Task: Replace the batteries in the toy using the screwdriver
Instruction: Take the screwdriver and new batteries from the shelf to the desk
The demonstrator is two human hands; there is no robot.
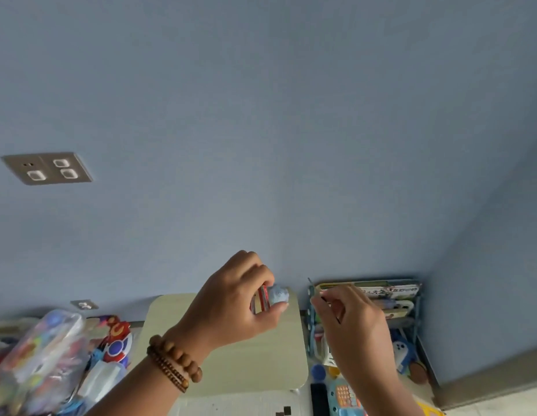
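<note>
Above the beige table (261, 364), the left hand (231, 301) curls its fingers round the small blue toy (277, 295). Over the table's right edge, the right hand (351, 319) pinches the thin screwdriver (331, 310), apart from the toy.

The counter (261, 364) stands against the wall (261, 115) — toy bin (42, 355) to its left, book rack (312, 331) to its right, toy phone (343, 394) before the rack.

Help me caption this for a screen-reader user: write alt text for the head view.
A person's left hand grips a small light-blue toy above a pale little table while the right hand pinches a thin screwdriver beside it, not touching it. Blue wall behind; heaped toys at left, a blue book rack at right.
</note>
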